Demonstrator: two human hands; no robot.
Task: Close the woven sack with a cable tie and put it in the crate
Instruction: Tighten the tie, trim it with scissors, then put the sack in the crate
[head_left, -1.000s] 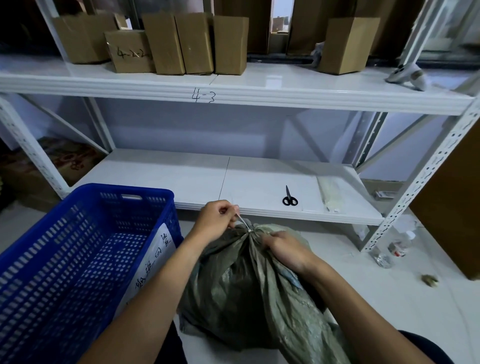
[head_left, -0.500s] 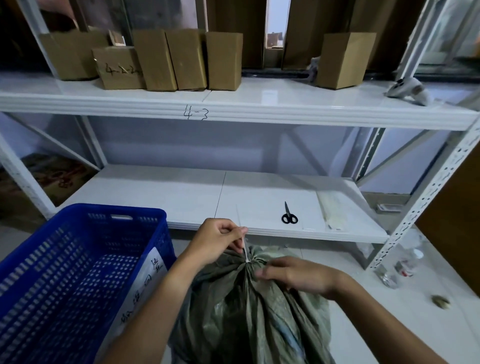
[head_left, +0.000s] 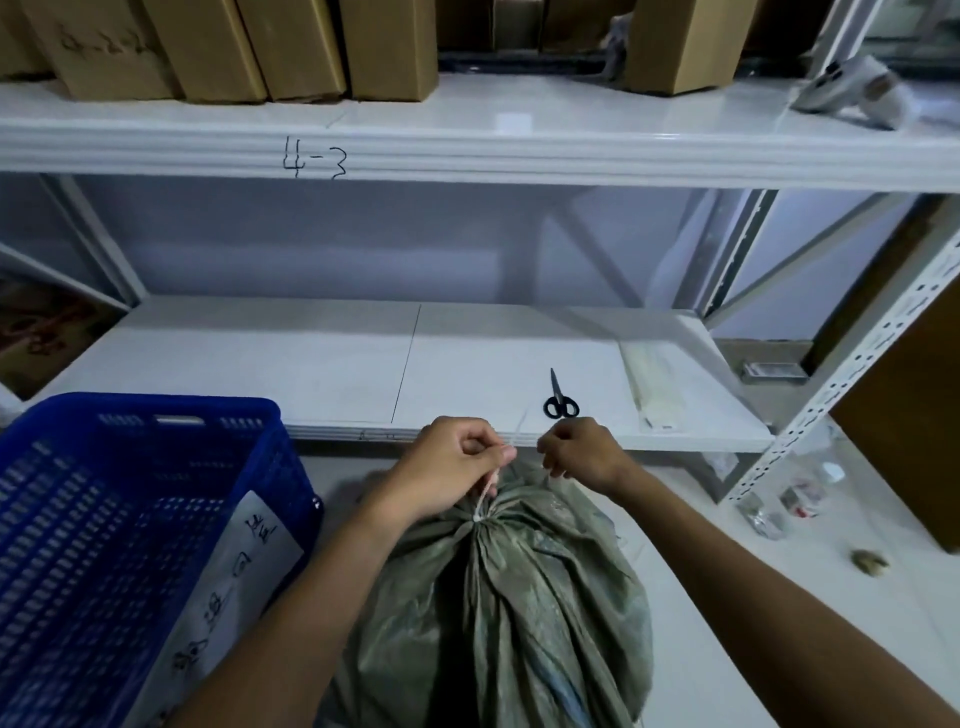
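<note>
A grey-green woven sack stands on the floor between my arms, its neck gathered tight under a pale cable tie. My left hand pinches the tie's tail just above the neck. Beyond the neck, my right hand is curled near the far side of the sack's top; what it holds is hidden. The blue plastic crate sits left of the sack, with a white handwritten label on its near wall.
Black scissors and a pale packet of ties lie on the low white shelf. Cardboard boxes line the upper shelf marked 4-3. Small bottles stand on the floor by the rack's right post.
My right hand has left the sack's side and risen to the top of the neck. The left hand keeps its pinch on the tie's tail. The camera has tilted down and closer.
</note>
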